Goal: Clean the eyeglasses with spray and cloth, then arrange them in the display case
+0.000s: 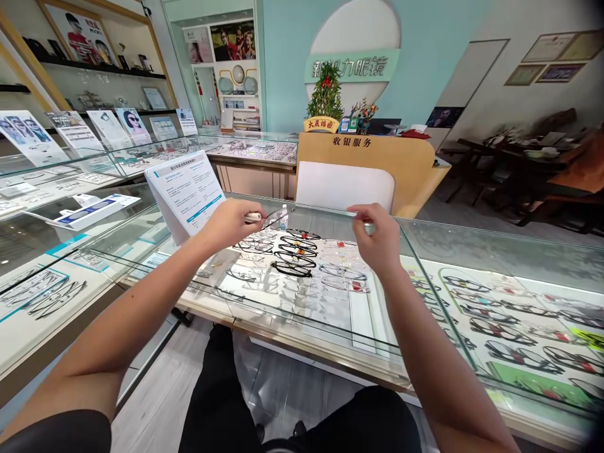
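My left hand [231, 223] is raised over the glass display counter [325, 327], its fingers closed around a small white object [253, 217]. From the same fingers a thin dark rod [278, 218], like an eyeglass temple, points to the right; its kind is not clear. My right hand [380, 242] hovers above the counter's right part, thumb and index finger curled together. Whatever those fingers hold, if anything, is too small to make out. Between and below the hands, several black-framed eyeglasses [295, 261] lie in a column, with clear-framed glasses [342, 272] to their right.
A small white bottle [284, 218] stands beyond the left hand. A tilted printed sign [186, 189] is on the counter's left. A white chair back [344, 185] stands across the counter, before a wooden cashier desk [368, 163]. More glasses fill the right-hand case [509, 321].
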`<state>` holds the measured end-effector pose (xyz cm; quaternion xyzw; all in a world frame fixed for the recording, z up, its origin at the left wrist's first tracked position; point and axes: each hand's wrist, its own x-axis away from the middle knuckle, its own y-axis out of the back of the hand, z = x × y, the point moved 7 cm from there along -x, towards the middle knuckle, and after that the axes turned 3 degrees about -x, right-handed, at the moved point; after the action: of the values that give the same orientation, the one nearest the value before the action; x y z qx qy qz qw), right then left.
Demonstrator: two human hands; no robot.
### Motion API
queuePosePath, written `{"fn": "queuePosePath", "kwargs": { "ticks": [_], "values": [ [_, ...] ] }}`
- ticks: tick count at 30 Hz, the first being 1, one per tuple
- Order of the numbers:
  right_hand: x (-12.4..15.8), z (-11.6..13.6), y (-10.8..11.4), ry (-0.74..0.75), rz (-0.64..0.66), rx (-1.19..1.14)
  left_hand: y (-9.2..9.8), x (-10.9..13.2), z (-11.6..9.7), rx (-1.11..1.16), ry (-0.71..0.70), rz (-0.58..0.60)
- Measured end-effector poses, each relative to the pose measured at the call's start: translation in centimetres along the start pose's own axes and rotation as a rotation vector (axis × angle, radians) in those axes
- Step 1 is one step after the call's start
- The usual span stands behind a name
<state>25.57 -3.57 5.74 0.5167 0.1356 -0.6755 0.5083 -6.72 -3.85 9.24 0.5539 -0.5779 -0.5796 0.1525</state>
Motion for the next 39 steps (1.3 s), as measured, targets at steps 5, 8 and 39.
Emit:
{"fn": "queuePosePath", "kwargs": {
  "ticks": [5,8,39],
  "values": [
    [1.5,-6.7,0.6,-0.095,-0.072,0.194,-4.5,1.9,3.7,-0.368,-0.095,0.354],
    [1.6,-7.9,1.0,-0.128,-0.096,0.202,-6.5,3.6,5.2,-0.456,-0.093,0.458],
    [2.9,-8.9,-0.7,-0.378,0.009,0.050,-9.7,1.9,9.1,-0.588,-0.011,0.505]
  ]
}}
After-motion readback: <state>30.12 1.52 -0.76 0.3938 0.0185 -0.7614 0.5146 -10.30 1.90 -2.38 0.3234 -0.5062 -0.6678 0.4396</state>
